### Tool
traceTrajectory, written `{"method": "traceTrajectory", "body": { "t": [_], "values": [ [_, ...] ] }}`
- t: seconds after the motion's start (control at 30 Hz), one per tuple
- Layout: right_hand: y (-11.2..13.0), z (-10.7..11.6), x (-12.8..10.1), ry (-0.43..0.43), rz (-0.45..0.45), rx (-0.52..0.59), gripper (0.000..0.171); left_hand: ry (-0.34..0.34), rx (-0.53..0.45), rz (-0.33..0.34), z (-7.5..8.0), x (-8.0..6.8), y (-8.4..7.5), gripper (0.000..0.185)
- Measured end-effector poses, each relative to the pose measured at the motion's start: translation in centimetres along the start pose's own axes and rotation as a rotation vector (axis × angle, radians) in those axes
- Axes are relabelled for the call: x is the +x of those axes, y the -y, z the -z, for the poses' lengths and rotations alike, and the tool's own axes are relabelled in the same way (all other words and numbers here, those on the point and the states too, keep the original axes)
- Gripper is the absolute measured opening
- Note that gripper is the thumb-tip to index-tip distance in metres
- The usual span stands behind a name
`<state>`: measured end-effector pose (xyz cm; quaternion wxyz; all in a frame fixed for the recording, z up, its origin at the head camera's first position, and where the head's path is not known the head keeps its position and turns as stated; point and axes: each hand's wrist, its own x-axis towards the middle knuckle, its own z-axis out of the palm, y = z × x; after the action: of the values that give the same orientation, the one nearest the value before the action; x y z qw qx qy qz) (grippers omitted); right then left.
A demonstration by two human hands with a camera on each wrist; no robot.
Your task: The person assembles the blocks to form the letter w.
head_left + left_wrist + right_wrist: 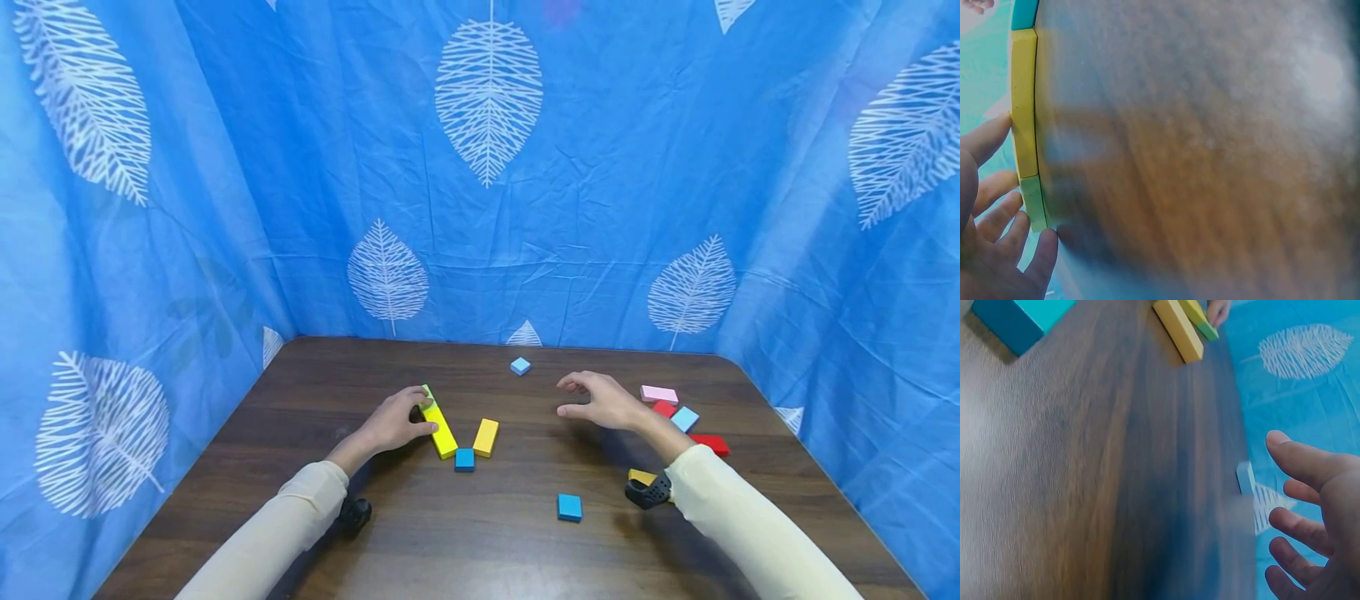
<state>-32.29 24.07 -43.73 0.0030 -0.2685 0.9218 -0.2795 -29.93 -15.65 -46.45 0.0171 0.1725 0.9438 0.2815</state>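
Note:
My left hand point(393, 421) lies beside a long yellow block point(444, 437) and a small green block point(428, 400) placed end to end. In the left wrist view its thumb meets the side of the yellow block point(1024, 103), and the loosely spread fingers reach the green block point(1034, 203). A blue block point(465, 460) sits at the yellow block's near end, with an orange-yellow block point(486, 437) slanting away from it on the right. My right hand point(600, 402) hovers over the table with relaxed fingers and holds nothing; the small light blue block point(520, 366) is beyond it to the left.
Nearer the front of the wooden table point(510, 550) lies a blue square block point(569, 507). Pink point(658, 394), red point(709, 444) and light blue point(685, 418) blocks are on the right. Another yellow block point(641, 477) is partly hidden by the right wrist. A blue curtain point(585, 208) surrounds the table.

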Motion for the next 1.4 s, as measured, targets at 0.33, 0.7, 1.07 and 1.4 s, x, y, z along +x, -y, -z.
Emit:
{"method": "traceTrajectory", "body": {
  "t": [0.33, 0.7, 1.07, 1.4],
  "values": [
    [-2.0, 2.2, -1.8, -0.022, -0.062, -0.047, 0.050, 0.000, -0.004, 0.001, 0.0, 0.0, 0.2, 0.054],
    [-4.8, 4.6, -4.4, -0.038, -0.170, -0.073, 0.052, -0.009, 0.005, 0.001, -0.1, -0.1, 0.3, 0.056],
    [-8.3, 6.0, -7.4, -0.039, -0.317, -0.094, 0.056, -0.002, 0.008, 0.013, -0.1, 0.1, 0.1, 0.054],
    [-10.0, 5.8, -8.8, -0.023, -0.462, -0.087, 0.080, 0.004, 0.004, 0.016, -0.1, 0.1, 0.1, 0.053]
  ]
}}
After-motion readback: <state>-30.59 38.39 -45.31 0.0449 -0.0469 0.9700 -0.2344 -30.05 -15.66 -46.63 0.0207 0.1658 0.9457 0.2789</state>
